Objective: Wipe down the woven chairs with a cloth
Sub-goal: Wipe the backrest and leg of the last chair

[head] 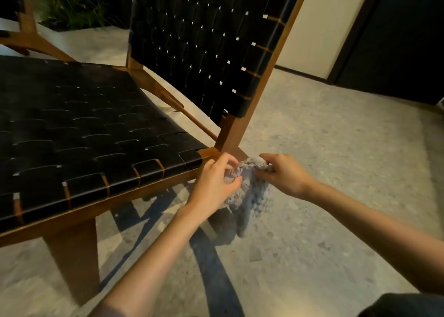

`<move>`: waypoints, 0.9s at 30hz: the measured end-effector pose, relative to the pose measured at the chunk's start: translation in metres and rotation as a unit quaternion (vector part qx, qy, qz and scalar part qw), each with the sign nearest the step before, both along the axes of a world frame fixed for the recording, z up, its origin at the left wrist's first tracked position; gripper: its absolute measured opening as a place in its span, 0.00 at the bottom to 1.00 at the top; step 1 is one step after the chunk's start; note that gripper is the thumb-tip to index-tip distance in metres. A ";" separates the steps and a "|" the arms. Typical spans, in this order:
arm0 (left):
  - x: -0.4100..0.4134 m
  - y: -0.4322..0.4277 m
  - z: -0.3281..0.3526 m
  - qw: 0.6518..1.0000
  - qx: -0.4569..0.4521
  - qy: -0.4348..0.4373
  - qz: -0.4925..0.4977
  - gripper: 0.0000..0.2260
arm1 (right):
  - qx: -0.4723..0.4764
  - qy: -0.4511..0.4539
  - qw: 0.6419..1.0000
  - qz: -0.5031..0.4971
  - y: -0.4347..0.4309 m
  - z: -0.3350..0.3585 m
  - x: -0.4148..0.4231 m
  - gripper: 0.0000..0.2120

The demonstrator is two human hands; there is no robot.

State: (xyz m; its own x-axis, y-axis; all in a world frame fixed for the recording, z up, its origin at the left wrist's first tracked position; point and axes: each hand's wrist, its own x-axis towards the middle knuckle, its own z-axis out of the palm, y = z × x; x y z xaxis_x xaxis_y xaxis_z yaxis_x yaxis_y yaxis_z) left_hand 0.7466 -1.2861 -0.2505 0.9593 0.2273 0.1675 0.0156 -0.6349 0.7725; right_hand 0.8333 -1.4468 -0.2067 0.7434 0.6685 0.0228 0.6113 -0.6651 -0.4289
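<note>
Beside the rear corner of the chair (101,134), just off the edge of its seat, both hands hold a grey cloth (249,192) above the floor (336,148). The left hand (216,184) is closed on the left part of the cloth, with thumb and fingers curled around a fold. The right hand (283,172) is closed on the upper right part, pinching a bunched edge. The cloth is stretched between the two hands at the top; its lower portion hangs loose and is blurred. The cloth is just beside the wooden joint where the seat frame meets the backrest post, but whether it touches the wood cannot be determined.

The chair has a brown wooden frame. Its seat and its tilted backrest (204,47) are woven from broad black straps. The seat straps wrap around the near wooden rail. The chair stands on the speckled pale floor and casts dark shadows beneath the frame.

A second wooden frame (28,35) is partly visible at upper left, with green plants (72,4) behind it. A pale wall (324,28) and a dark panel (403,40) stand at upper right.
</note>
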 end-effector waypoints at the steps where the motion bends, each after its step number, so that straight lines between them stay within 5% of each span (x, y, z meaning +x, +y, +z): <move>1: -0.001 -0.002 -0.007 0.999 0.033 0.017 0.022 0.11 | 0.000 0.006 1.000 -0.010 0.000 -0.002 0.003 0.04; 5: -0.002 -0.015 -0.036 0.989 0.081 0.000 0.125 0.09 | -0.002 0.017 0.999 -0.046 -0.004 -0.015 0.021 0.08; 10: 0.016 -0.031 -0.055 0.976 -0.020 -0.025 0.215 0.06 | 0.003 -0.027 0.997 -0.071 -0.008 -0.039 0.042 0.12; 16: 0.046 -0.043 -0.068 0.968 -0.032 -0.091 0.230 0.05 | -0.042 -0.161 0.985 0.050 -0.001 -0.061 0.067 0.09; 20: 0.054 -0.055 -0.095 0.933 -0.142 -0.131 0.302 0.15 | 0.165 0.014 0.986 -0.005 0.005 -0.071 0.089 0.08; 24: 0.078 -0.059 -0.119 0.918 -0.259 -0.065 0.294 0.15 | 0.369 0.244 0.894 -0.077 0.023 -0.082 0.118 0.07; 27: 0.097 -0.066 -0.122 0.877 -0.339 -0.083 0.329 0.18 | 0.438 0.308 0.837 -0.113 0.036 -0.094 0.132 0.04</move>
State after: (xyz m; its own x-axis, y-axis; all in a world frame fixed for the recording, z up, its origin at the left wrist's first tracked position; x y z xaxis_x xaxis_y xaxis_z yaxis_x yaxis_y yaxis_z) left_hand 0.8436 -1.3522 -0.3724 0.5582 0.8241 -0.0963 0.0582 0.0769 0.9953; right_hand 0.9657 -1.4107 -0.3008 0.9001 0.4357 -0.0037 -0.0040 -0.0001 -1.0000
